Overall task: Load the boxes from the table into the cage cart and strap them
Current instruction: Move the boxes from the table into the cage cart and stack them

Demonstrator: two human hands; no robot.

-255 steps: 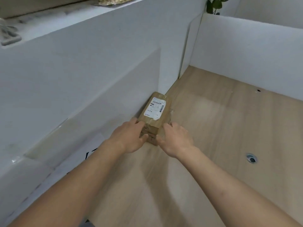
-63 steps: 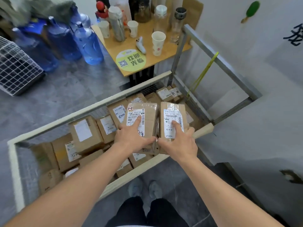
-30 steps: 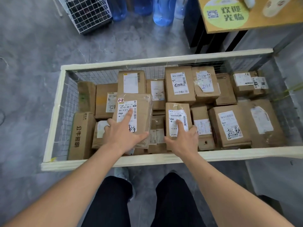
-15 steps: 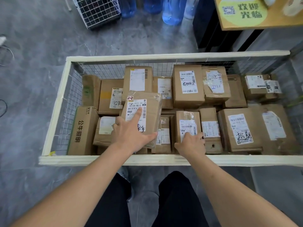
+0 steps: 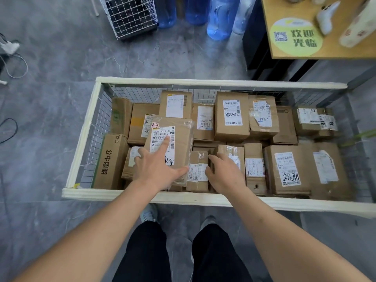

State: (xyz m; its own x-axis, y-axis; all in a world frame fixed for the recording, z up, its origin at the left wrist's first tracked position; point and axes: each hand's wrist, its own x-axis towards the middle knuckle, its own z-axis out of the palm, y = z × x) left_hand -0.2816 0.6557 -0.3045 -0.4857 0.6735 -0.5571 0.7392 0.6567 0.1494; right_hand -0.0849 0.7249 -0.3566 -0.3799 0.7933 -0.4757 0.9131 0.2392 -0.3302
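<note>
Cardboard boxes (image 5: 232, 117) crowd the cart (image 5: 183, 81); left hand (image 5: 156, 167) grips a box (image 5: 181, 143), right hand (image 5: 225, 171) released.

A grey marbled floor (image 5: 61, 123) lies all around. At the top stands a white wire basket (image 5: 130, 15), and just right of it a row of blue water bottles (image 5: 218, 17). At the upper right a wooden counter (image 5: 345, 51) carries a round yellow-green sticker (image 5: 296, 36) with a QR code. White and black cables (image 5: 14, 62) trail along the floor's left edge.
</note>
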